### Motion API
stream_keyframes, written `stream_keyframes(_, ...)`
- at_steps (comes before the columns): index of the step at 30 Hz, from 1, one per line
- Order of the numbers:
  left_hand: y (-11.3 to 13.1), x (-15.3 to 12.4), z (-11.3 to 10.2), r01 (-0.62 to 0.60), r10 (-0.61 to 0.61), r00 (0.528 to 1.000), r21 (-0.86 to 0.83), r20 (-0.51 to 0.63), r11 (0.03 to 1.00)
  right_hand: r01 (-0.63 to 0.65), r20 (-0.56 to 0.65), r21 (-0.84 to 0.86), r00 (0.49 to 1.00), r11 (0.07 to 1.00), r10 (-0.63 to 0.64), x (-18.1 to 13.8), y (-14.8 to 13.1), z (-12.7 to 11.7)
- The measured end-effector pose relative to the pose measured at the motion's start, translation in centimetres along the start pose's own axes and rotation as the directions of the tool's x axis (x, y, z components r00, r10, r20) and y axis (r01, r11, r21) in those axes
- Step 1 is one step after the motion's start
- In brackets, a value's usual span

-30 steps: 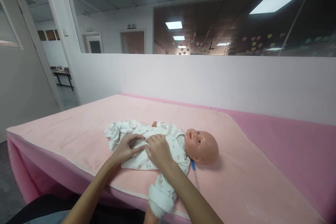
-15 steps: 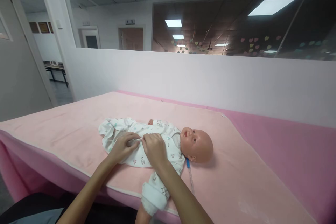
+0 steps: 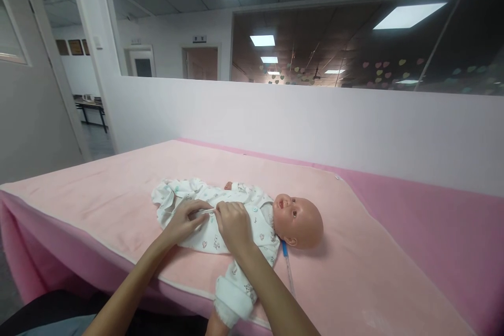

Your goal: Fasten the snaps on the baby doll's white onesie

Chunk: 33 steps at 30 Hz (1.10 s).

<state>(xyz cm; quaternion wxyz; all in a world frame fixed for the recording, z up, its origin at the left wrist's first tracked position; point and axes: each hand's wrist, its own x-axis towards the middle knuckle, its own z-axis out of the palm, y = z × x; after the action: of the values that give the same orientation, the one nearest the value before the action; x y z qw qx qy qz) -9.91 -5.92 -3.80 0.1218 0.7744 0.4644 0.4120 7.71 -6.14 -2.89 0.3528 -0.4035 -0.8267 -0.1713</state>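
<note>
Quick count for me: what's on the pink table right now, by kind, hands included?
Baby doll: 1
White printed romper, on the doll: 1
Thin tube with a blue end, beside the doll's head: 1
Pink blanket: 1
Hands, left hand and right hand, both pinching the romper's front: 2
Total: 6

Doll (image 3: 252, 215) on blanket (image 3: 354, 262); hands (image 3: 212, 220) atop

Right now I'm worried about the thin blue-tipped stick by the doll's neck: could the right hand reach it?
Probably yes: the right hand pinches the garment on the doll close by, and the stick lies uncovered on the pink cover, nothing between them.
</note>
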Motion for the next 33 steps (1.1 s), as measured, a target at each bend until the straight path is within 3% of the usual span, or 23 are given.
stream_keyframes(7,0.36,0.17,0.27,-0.088,0.085,0.996,0.117,0.030,0.989,-0.004,0.031,0.031,1.000,0.999,0.003,0.00,-0.03,-0.14)
stream_keyframes(28,-0.12,0.27,0.32,-0.097,0.098,0.995,-0.046,0.030,0.994,0.008,0.018,0.009,1.000,1.000,-0.008,0.04,-0.10,-0.23)
stream_keyframes(33,-0.09,0.01,0.34,-0.055,0.052,0.998,-0.114,-0.035,0.992,-0.006,0.014,-0.001,1.000,1.000,0.006,0.05,-0.07,-0.22)
